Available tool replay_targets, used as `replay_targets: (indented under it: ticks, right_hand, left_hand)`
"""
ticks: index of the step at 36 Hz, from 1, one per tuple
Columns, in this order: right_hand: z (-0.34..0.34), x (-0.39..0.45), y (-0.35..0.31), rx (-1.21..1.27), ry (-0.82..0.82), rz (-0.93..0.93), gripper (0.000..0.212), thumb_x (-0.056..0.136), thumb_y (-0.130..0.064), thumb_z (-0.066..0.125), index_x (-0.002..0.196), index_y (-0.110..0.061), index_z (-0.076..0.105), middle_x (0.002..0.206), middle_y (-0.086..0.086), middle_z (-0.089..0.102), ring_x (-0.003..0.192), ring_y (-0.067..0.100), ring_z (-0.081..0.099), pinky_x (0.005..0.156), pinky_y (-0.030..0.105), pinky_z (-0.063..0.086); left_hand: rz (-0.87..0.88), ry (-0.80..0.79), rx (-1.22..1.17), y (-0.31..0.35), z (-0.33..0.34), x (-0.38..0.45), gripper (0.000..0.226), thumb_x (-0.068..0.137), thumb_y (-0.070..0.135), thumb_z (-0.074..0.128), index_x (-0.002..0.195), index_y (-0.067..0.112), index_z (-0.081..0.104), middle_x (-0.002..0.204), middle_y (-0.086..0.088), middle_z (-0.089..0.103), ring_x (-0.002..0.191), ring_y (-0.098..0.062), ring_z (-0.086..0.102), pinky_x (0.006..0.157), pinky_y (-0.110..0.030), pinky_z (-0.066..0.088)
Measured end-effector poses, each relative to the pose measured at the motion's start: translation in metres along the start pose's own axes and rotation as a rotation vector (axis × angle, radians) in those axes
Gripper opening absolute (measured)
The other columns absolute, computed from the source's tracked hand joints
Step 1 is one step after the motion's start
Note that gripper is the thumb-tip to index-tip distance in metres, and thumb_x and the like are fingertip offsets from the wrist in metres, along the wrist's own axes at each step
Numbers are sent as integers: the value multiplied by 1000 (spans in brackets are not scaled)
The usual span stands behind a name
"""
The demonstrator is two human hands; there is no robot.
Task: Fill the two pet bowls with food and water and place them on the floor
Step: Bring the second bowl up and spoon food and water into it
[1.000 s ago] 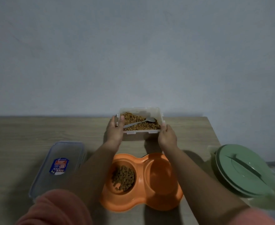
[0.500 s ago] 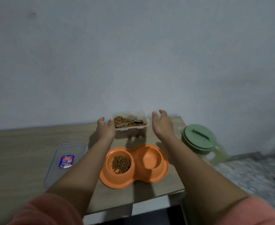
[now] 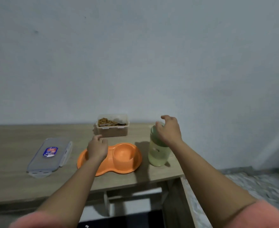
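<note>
My right hand [image 3: 168, 130] hovers open over the jug [image 3: 158, 155] lid; left hand [image 3: 97, 148] loose, empty. A careless grab could tip the jug onto the orange bowl [image 3: 127, 155] beside it.

The right hand [image 3: 169, 130] hovers over the green jug [image 3: 158, 152], fingers curled loosely. The left hand [image 3: 97, 148] hangs above the orange bowl [image 3: 124, 155].
</note>
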State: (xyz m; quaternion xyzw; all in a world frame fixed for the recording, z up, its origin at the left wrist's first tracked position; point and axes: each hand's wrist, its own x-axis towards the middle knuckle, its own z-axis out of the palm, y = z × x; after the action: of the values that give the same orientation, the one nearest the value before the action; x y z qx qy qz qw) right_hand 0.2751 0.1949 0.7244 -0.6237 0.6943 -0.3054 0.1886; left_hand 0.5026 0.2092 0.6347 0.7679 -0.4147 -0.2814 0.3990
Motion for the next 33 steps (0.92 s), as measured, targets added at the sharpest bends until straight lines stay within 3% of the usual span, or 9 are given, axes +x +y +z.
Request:
replay_targets:
  ticks: [8,12,17,20,26,29,33]
  right_hand:
    - [-15,-13,77,39,-41,157,54,92,-34,51,141,-13,38,138,18,40,122,35,48,101,47,44]
    - [-12,-19,98,222,-91,220,56,91,-35,55,139,-12,38,130,15,52,112,35,57,90,38,50]
    - [-4,-19,113,328,-128,213,42,90,-23,63,127,-12,46,116,6,54,100,26,57,80,33,48]
    - [1,-15,120,387,-133,284,34,89,-19,64,120,-12,50,117,8,59,102,26,57,89,39,51]
    - [8,-8,123,465,-141,255,26,90,-9,61,115,-12,53,116,10,60,106,28,57,90,40,51]
    - [10,-5,118,455,-150,179,28,90,-6,59,118,-10,52,114,10,59,104,26,56,88,36,49]
    - [5,2,104,376,-174,35,26,89,-5,57,114,-8,52,105,6,57,98,25,56,79,31,45]
  left_hand:
    - [2,1,129,-32,39,-59,40,94,22,52,132,9,54,135,-14,54,123,-31,51,101,-38,39]
    - [-31,-18,206,-54,50,-80,40,93,26,52,130,13,55,129,-13,58,114,-30,57,95,-36,46]
    - [-19,-104,315,-67,61,-99,36,94,19,51,126,5,57,130,-13,58,121,-27,53,101,-32,40]
    - [-29,-162,413,-75,70,-104,43,96,20,48,138,7,47,144,-11,44,133,-23,42,111,-28,31]
    - [-33,-366,666,-81,76,-107,63,100,22,39,155,17,8,162,-5,-7,150,-22,1,119,-29,14]
    - [-38,-434,765,-79,74,-105,66,101,19,37,155,17,-2,161,-6,-14,150,-23,-5,120,-31,13]
    - [-68,-476,759,-77,72,-101,72,98,10,41,155,18,-2,161,-6,-15,150,-23,-8,122,-35,10]
